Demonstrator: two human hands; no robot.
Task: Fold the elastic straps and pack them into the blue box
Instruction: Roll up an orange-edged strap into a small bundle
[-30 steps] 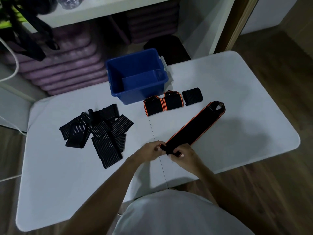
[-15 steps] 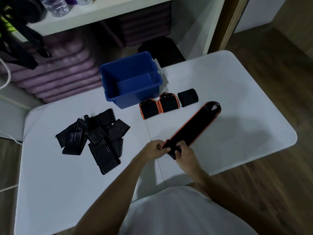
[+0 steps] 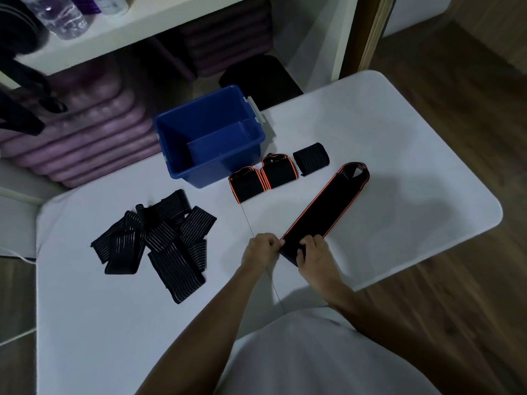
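Two bare forearms reach up from the bottom edge, no sleeves on them, no watch, no rings or bands that can be made out. The left hand and right hand are ungloved. Below them shows a plain pale shirt — grey-white, smooth, unmarked.

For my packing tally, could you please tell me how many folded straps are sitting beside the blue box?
3: two orange-edged folded straps touching each other right of the blue box, and one plain black folded strap further right. None shows inside the box.
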